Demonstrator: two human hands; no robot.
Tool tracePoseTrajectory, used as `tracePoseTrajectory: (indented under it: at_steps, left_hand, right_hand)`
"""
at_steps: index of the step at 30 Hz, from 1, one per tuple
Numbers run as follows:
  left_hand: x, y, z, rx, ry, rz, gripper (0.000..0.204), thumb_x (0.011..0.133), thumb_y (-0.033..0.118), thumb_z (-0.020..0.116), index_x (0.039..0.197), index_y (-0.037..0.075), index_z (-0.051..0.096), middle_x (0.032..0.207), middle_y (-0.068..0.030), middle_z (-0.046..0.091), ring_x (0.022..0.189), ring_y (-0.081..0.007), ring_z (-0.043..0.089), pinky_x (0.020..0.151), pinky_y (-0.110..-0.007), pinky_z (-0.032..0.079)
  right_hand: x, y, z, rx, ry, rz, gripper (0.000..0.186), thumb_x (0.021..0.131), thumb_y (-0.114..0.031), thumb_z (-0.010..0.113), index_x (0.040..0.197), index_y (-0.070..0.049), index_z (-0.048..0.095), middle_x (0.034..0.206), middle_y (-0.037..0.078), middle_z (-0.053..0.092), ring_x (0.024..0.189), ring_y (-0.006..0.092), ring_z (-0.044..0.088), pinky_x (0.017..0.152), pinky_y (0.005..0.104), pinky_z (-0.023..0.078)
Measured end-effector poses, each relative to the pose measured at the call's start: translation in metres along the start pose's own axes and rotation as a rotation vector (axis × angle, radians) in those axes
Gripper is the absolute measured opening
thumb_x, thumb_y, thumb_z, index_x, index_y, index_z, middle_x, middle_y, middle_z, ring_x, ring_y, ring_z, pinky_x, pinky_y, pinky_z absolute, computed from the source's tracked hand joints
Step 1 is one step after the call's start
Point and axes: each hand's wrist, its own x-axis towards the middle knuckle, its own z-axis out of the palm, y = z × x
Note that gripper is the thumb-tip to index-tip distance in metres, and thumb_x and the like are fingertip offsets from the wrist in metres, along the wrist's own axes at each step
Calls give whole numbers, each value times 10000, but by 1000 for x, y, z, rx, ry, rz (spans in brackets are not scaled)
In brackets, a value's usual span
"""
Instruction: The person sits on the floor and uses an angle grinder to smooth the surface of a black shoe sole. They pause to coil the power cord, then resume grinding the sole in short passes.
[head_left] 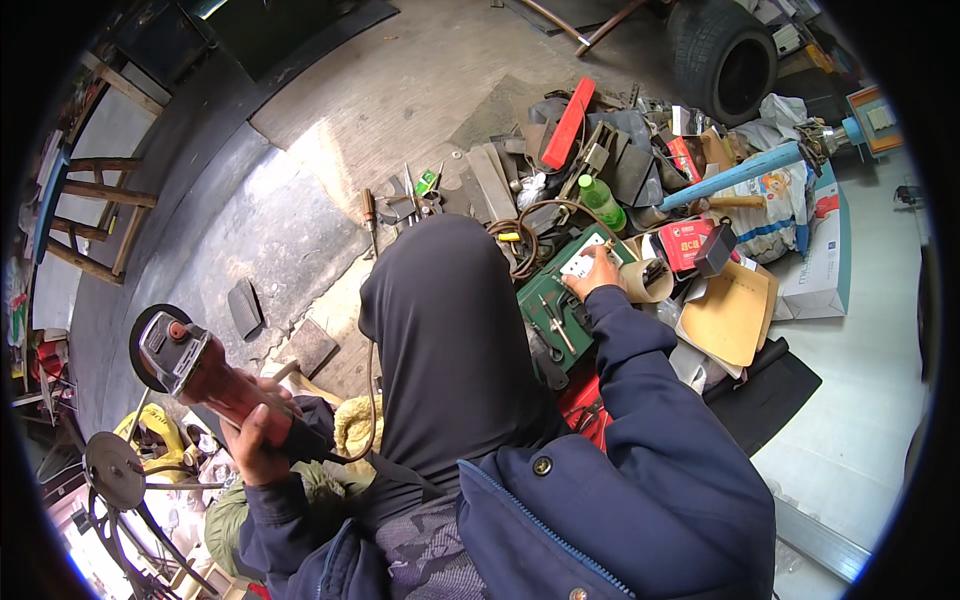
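My left hand [257,428] is closed round the red body of an angle grinder [218,382], held up at the lower left with its disc at the top. A dark cord hangs near it. My right hand [600,268] reaches to a white power socket [578,262] on a green plastic case [565,325], its fingers bent together at the socket; what they pinch is hidden. Brown cable loops [525,260] and a green plastic bottle [602,205] lie beside the case. My dark-clad knee [440,330] rises between my hands.
A heap of tools, red boxes [680,245], a blue pipe [735,177] and cardboard [722,320] covers the right. Screwdrivers [368,210] lie ahead. A tire [690,55] stands at the back, a wooden stool [100,200] at the left, and a metal disc on a stand [113,470] at the lower left.
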Motion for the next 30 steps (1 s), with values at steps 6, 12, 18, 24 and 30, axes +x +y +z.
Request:
tracePoseTrajectory:
  at_steps: [6,12,18,24,30]
  left_hand:
    - [1,0,2,-4,-1,1,666,810,248,742,1361,52,423,1120,-125,593,983,-254,640,779,-406,592]
    - [1,-1,2,-2,-12,-22,661,802,248,748,1344,38,433,1111,-126,596,970,-251,644,770,-400,595]
    - [2,-4,3,28,12,-25,658,799,237,753,1335,31,433,1096,-135,600,968,-256,644,756,-407,600]
    - [2,-5,5,24,28,-11,663,800,239,760,1337,32,433,1094,-134,603,959,-264,646,755,-413,602]
    - [2,1,7,27,2,-9,661,811,257,752,1345,35,431,1096,-131,606,977,-265,647,772,-410,599]
  right_hand:
    - [7,5,-4,15,40,8,648,742,-382,865,1278,-226,535,1135,146,733,1092,367,689,950,467,530]
    - [15,7,-3,8,35,8,668,713,-363,896,1249,-168,549,1057,138,736,1023,339,704,892,441,542]
    - [22,9,0,18,23,-12,651,707,-336,901,1228,-145,560,1031,141,734,998,337,705,870,441,549]
    - [6,3,3,62,165,-49,695,750,-321,866,1330,-142,525,1018,126,737,1006,348,701,887,460,535]
    - [-90,-103,-52,943,307,-424,345,911,-83,739,1224,-54,598,696,-43,561,624,35,517,595,225,438]
